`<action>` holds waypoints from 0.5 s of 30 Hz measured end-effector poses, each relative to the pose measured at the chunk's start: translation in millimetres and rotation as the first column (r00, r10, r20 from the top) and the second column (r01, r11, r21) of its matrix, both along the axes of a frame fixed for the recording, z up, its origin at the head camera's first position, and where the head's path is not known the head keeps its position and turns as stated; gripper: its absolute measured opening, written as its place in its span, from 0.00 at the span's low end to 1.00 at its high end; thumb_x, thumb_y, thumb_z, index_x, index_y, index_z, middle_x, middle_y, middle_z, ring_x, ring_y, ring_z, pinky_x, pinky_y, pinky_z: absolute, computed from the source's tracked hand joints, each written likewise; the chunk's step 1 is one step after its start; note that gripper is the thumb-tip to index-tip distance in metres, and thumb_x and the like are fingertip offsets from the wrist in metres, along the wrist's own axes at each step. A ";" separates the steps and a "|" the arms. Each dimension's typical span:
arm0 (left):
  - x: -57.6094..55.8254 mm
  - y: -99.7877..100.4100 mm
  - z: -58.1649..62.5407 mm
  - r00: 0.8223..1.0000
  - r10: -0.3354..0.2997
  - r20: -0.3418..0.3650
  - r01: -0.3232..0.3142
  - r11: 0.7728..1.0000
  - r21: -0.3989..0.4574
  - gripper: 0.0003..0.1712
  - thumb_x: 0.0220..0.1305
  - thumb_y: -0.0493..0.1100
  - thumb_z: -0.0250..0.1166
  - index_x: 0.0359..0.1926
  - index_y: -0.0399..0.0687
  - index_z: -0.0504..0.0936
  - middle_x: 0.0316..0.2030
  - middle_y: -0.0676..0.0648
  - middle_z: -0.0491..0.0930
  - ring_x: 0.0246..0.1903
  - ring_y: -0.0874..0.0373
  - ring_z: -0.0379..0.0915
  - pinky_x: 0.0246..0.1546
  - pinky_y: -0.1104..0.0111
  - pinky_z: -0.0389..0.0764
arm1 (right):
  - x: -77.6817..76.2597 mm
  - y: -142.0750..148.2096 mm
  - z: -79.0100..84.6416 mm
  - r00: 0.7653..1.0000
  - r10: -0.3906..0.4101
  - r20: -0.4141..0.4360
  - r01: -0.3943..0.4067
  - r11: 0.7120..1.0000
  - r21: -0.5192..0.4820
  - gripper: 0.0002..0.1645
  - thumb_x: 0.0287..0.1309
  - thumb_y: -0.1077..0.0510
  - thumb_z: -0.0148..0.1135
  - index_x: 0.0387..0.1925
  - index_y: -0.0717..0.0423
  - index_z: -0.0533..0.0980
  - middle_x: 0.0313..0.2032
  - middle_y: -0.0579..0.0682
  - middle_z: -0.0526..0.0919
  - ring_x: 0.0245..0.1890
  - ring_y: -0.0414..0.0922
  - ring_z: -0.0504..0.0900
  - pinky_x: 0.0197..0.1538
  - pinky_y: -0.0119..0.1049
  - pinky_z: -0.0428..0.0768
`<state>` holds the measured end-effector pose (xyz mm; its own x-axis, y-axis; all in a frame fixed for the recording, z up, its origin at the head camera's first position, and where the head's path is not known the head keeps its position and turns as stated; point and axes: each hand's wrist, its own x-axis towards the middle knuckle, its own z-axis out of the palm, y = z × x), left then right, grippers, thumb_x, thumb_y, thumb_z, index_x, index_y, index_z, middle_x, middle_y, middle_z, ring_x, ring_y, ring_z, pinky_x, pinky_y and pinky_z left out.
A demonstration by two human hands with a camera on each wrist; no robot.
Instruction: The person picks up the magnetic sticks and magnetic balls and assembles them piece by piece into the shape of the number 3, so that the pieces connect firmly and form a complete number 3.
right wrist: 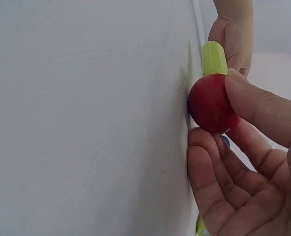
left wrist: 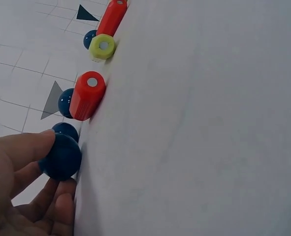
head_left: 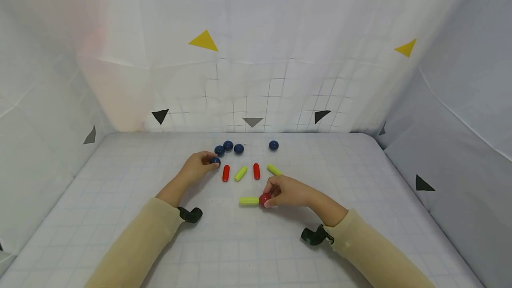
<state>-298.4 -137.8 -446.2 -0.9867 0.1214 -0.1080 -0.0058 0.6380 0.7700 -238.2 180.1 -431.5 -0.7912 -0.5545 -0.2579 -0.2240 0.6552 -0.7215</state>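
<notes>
The left hand [head_left: 196, 168] pinches a glossy dark blue ball [head_left: 215, 162] between thumb and fingers; the right hand [head_left: 290, 192] pinches a glossy red ball [head_left: 264, 200], which meets the end of a yellow-green ribbed stick [head_left: 249, 201] on its left. Beyond the left fingertips sit three other dark blue balls [head_left: 228, 146], one partly hidden by the held ball in the left wrist view. Between the hands, slightly farther out, two red faceted sticks [head_left: 256, 171] alternate with two more yellow-green sticks [head_left: 241, 174]; the rightmost lies just beyond the right knuckles. A lone dark blue ball [head_left: 274, 145] stands farther out, near the back edge of the white cloth-covered table [head_left: 240, 248]. Its side edges lie well apart from both hands; beige sleeves [head_left: 136, 243] run off the bottom.
</notes>
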 end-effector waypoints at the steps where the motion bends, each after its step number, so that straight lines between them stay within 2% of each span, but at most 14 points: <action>1: 0.7 -0.1 0.2 1.000 -0.005 -0.002 0.005 1.000 -0.002 0.24 0.68 0.48 0.67 0.62 0.46 0.79 0.58 0.41 0.77 0.56 0.46 0.71 0.60 0.52 0.72 | -0.1 0.1 0.0 1.000 -0.001 0.000 0.001 1.000 -0.001 0.15 0.54 0.56 0.76 0.40 0.49 0.78 0.35 0.42 0.83 0.36 0.43 0.79 0.42 0.36 0.80; 8: 6.2 0.3 2.2 1.000 -0.003 0.011 0.003 1.000 -0.010 0.24 0.67 0.48 0.68 0.61 0.46 0.78 0.57 0.42 0.78 0.56 0.46 0.73 0.58 0.54 0.75 | 0.3 0.2 -0.2 1.000 -0.007 0.008 0.007 1.000 -0.016 0.14 0.54 0.56 0.76 0.39 0.50 0.79 0.34 0.42 0.83 0.35 0.42 0.79 0.39 0.33 0.79; 15: 15.0 1.4 4.3 1.000 -0.004 0.009 0.004 0.999 -0.052 0.23 0.65 0.50 0.70 0.58 0.47 0.79 0.53 0.44 0.80 0.51 0.49 0.75 0.53 0.57 0.78 | 0.1 0.3 -0.3 1.000 -0.004 0.012 0.004 1.000 -0.030 0.14 0.54 0.57 0.76 0.39 0.51 0.78 0.34 0.43 0.83 0.34 0.42 0.79 0.39 0.33 0.79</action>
